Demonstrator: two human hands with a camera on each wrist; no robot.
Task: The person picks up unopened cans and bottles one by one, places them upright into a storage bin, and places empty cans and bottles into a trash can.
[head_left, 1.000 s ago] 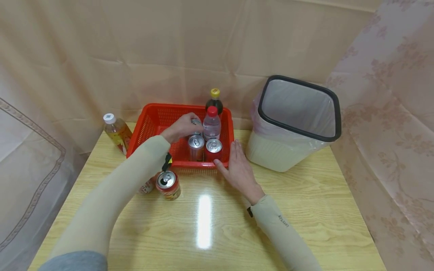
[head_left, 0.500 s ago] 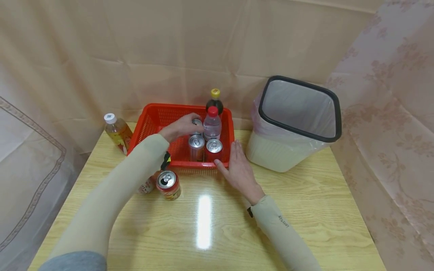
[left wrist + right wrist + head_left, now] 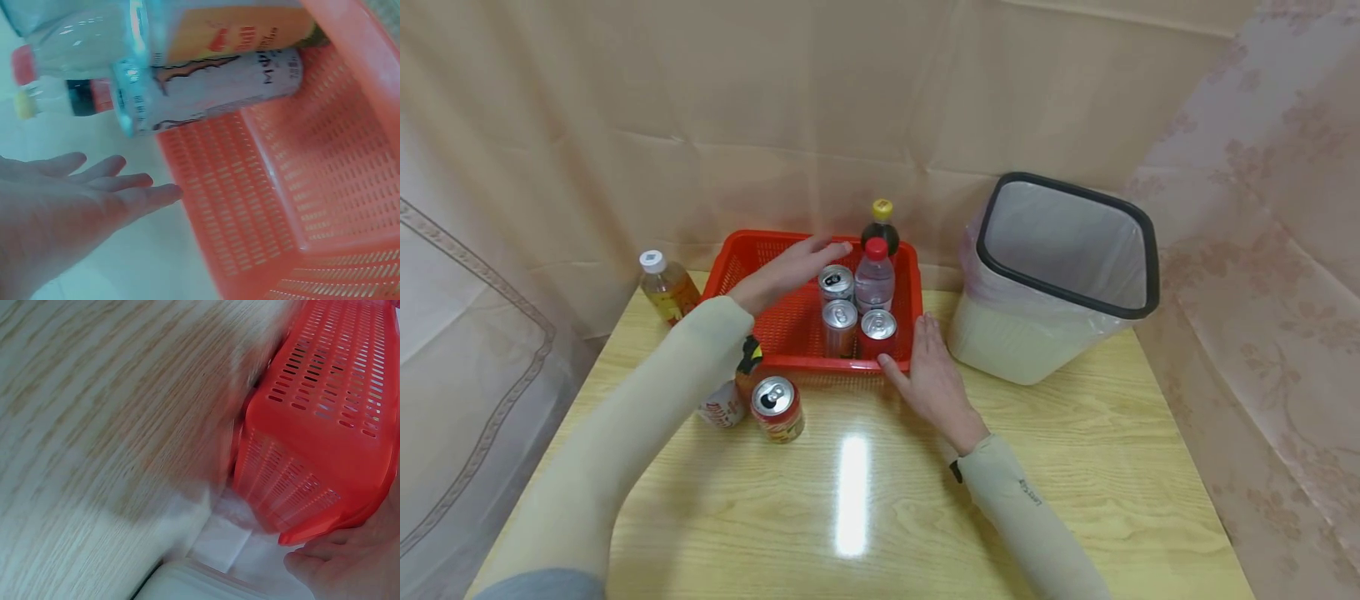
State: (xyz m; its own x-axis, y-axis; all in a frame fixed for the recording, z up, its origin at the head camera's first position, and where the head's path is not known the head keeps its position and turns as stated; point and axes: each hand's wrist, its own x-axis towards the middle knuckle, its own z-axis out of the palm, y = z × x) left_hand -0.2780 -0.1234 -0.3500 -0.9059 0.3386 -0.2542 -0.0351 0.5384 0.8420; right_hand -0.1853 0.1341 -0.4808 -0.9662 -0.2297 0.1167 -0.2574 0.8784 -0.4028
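Note:
Over the red plastic basket (image 3: 805,363), my left hand (image 3: 790,271) hovers with straight fingers and holds nothing. Just right of its fingertips stands a white can (image 3: 836,285), whose printed side shows in the left wrist view. In front of that can is a gold-labelled can (image 3: 839,331), and beside it a red can (image 3: 877,335). A clear bottle with a red cap (image 3: 875,282) and a dark bottle with a yellow cap (image 3: 881,237) stand behind. My right hand (image 3: 934,383) rests against the basket's front right corner, thumb at the rim and fingers straight along the side.
An opened red can (image 3: 777,410) and a white-and-red can (image 3: 722,407), partly behind my left forearm, stand before the basket. A tea bottle with a white cap (image 3: 670,292) is left of it. At right stands a lined bin with a black rim (image 3: 1066,292). Curtains hang behind.
My left hand has let go of the white can and moved up and left, its fingers now straightened. The can stays in the basket. My right hand keeps its place.

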